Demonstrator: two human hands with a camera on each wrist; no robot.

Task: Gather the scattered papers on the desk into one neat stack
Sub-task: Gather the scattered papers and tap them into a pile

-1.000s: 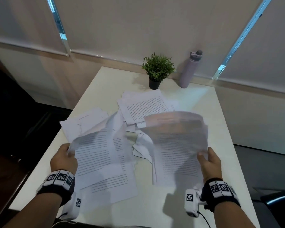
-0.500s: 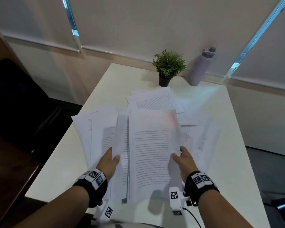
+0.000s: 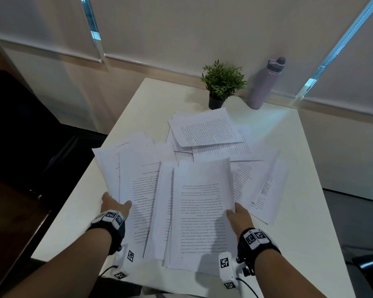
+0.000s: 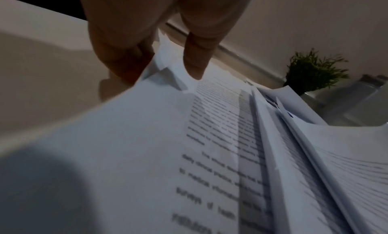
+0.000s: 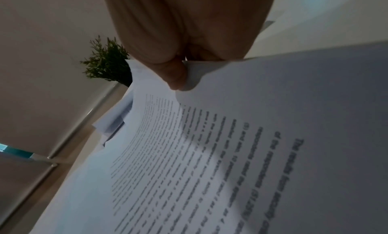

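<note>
A loose bundle of printed papers (image 3: 198, 214) lies in front of me on the white desk (image 3: 310, 244), fanned and uneven. My left hand (image 3: 114, 204) pinches the bundle's left edge, thumb on top (image 4: 195, 61) and fingers beneath the sheets (image 4: 210, 154). My right hand (image 3: 237, 214) pinches the right edge, thumb pressed on the top printed page (image 5: 210, 154). More sheets (image 3: 205, 130) lie spread across the desk's middle and others (image 3: 265, 188) stick out to the right, under the bundle.
A small potted plant (image 3: 222, 82) and a lilac bottle (image 3: 265, 82) stand at the desk's far edge by the wall. A dark chair (image 3: 19, 125) is at the left. Bare desk shows on the right side.
Two separate handfuls held apart a second ago have been brought together into one overlapping bundle. My left hand then slid out to the bundle's left edge.
</note>
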